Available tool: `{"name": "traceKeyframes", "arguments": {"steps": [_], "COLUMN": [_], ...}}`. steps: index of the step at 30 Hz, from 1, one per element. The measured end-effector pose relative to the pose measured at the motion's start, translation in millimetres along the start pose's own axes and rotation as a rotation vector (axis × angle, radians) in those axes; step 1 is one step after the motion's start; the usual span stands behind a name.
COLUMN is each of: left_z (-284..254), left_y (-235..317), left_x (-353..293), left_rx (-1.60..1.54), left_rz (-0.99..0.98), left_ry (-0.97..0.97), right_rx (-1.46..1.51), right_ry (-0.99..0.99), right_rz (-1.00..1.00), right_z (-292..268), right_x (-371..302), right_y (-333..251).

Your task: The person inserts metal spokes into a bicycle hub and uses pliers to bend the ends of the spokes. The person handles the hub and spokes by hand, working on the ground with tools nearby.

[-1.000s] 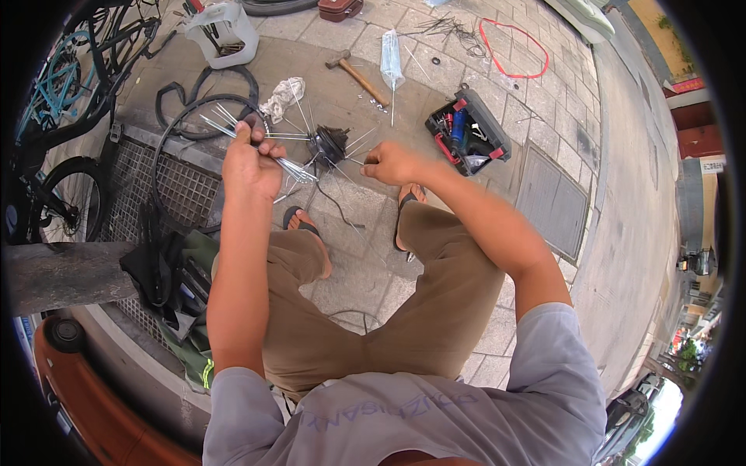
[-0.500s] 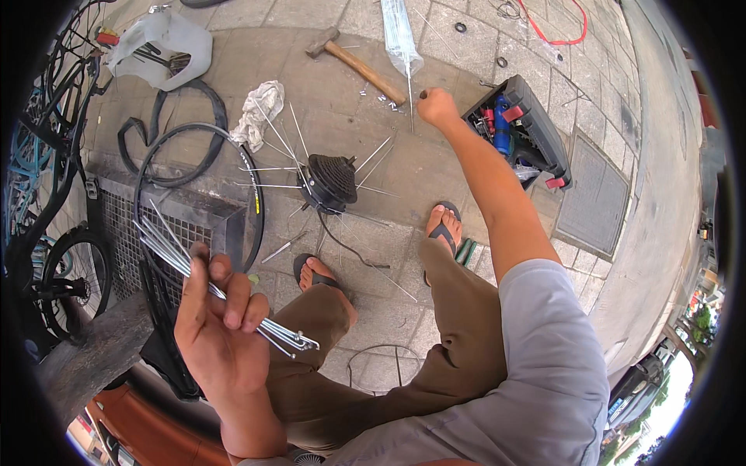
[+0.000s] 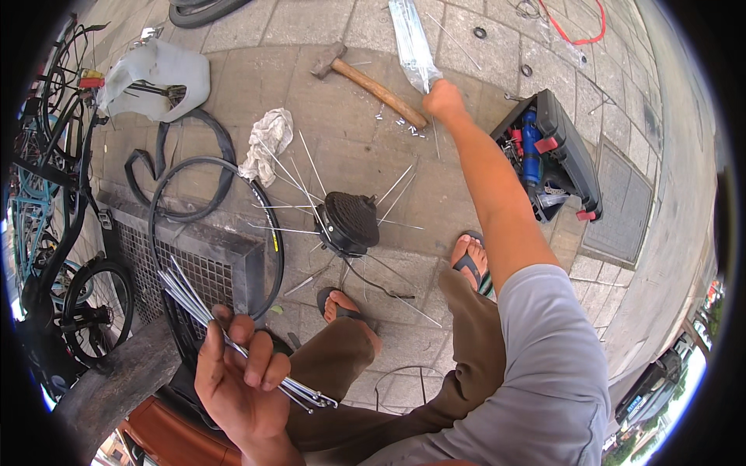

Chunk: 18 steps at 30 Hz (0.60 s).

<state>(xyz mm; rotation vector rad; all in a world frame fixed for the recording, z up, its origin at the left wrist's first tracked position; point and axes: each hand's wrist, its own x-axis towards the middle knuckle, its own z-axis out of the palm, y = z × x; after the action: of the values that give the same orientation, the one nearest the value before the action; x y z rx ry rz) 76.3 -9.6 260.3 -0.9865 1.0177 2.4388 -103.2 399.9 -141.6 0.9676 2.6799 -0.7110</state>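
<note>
My left hand (image 3: pixel 245 380) is closed around a bundle of thin silver bicycle spokes (image 3: pixel 186 295). Their bent ends stick out past the little finger. Further away, my right hand (image 3: pixel 444 101) grips the near end of a long clear plastic bag (image 3: pixel 412 43) of spokes lying on the paving; its fingertips are partly hidden. Between my arms, a black hub motor (image 3: pixel 350 221) rests on the ground, several spokes fanning out from it and a cable trailing off. Left of the hub lies a black wheel rim (image 3: pixel 157 210).
A wooden-handled hammer (image 3: pixel 378 92) lies beside small silver nipples (image 3: pixel 409 126). An open black toolbox (image 3: pixel 573 147) sits to the right. On the left are a crumpled white rag (image 3: pixel 268 140), an inner tube (image 3: pixel 225 140), a cut white jug (image 3: pixel 183 74), a metal grate (image 3: pixel 155 268) and parked bikes.
My right hand has moved forward, from just below the plastic bag onto its near end. The left hand keeps the spokes. The whole view has shifted slightly.
</note>
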Motion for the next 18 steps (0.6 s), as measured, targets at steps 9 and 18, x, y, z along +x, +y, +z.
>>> {"name": "traceKeyframes", "arguments": {"steps": [9, 18], "left_z": [-10, -12], "left_y": [4, 1], "left_x": [-1, -21], "left_rx": [-0.053, -0.062], "left_rz": [-0.059, -0.030], "left_ry": [-0.101, -0.056], "right_rx": [-0.235, -0.279], "right_ry": [-0.182, -0.276], "right_rz": [0.087, -0.055], "right_z": [-21, -28], "right_x": [-37, -55], "right_y": [-16, 10]}}
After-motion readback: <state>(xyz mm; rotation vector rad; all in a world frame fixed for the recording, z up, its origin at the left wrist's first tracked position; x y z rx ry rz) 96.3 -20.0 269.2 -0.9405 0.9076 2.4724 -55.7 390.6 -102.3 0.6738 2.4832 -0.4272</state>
